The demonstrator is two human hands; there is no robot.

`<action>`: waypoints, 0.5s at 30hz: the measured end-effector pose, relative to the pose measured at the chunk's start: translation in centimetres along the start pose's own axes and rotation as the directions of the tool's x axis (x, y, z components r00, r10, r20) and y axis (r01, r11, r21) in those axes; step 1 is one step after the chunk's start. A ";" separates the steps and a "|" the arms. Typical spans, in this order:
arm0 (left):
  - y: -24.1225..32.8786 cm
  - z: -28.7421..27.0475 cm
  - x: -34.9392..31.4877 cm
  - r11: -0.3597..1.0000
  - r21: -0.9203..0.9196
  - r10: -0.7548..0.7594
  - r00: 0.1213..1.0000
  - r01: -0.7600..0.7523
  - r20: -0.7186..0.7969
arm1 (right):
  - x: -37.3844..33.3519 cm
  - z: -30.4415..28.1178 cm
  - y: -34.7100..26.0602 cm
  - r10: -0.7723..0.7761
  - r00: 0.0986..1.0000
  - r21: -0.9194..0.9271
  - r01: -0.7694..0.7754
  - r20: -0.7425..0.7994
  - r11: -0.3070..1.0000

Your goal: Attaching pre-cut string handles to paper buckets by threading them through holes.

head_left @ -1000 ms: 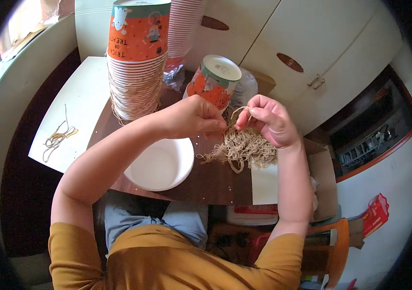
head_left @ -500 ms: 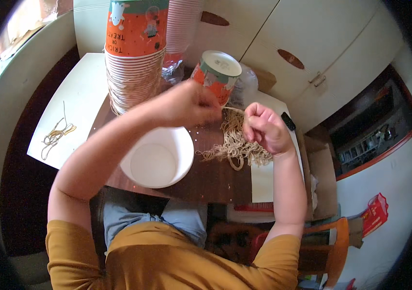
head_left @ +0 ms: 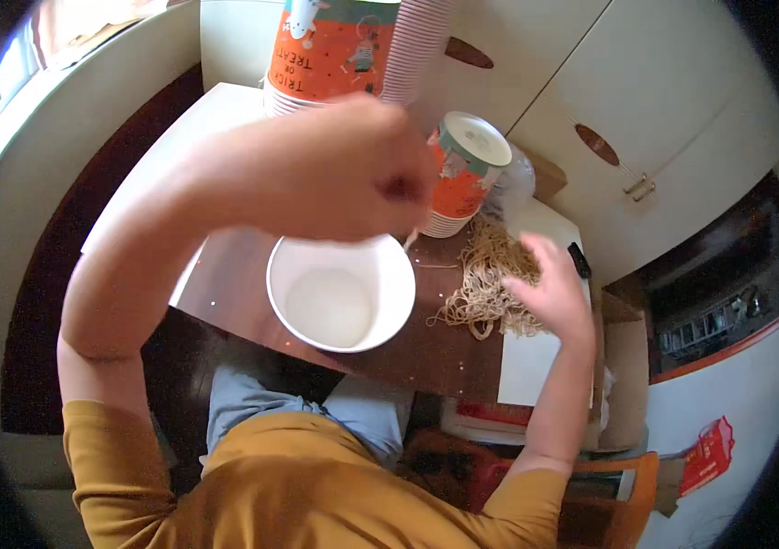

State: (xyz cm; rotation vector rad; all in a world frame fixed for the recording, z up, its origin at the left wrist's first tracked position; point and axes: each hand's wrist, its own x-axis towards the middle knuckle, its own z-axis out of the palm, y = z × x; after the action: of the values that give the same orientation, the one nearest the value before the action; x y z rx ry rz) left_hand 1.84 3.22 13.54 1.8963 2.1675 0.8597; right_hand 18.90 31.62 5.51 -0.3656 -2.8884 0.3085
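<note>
Left hand fisted at frame centre-top above bowl, contents unclear. Right hand spread open over twine.

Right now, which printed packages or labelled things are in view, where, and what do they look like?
Tall stack of paper cups: back of the table, behind the left hand; orange and teal cartoon print.
Shorter cup stack: right of it, behind the string pile; orange and teal print, white inside.
Red package: lower right, off the table; flat, red.
</note>
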 end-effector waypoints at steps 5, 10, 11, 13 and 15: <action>1.6 1.3 -1.0 0.995 0.095 0.026 0.998 -0.031 0.060 | 1.7 -0.9 -12.6 -0.393 0.920 1.000 0.015 -0.005 0.023; -0.2 1.1 -4.0 0.983 0.175 0.061 0.996 -0.047 -0.072 | 2.2 2.0 -15.0 -0.308 0.910 0.959 -0.245 0.279 0.146; -0.7 1.2 -4.5 0.984 0.178 0.043 0.996 -0.029 -0.077 | 2.2 2.7 -15.2 -0.305 0.923 0.962 -0.176 0.235 0.209; -1.8 1.4 -5.4 0.995 0.078 -0.060 0.998 0.062 -0.030 | 2.3 3.6 -15.5 -0.283 0.938 0.941 -0.102 0.199 0.323; -3.0 1.7 -6.4 0.996 0.006 -0.088 0.995 0.088 -0.041 | 2.7 4.6 -16.4 -0.294 0.941 0.925 -0.046 0.167 0.377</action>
State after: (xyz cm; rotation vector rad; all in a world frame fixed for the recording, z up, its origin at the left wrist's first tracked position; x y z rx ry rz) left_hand 1.33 -2.36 8.98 1.7871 2.2619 0.8821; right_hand 11.60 15.98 5.43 0.1515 -2.3921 1.9910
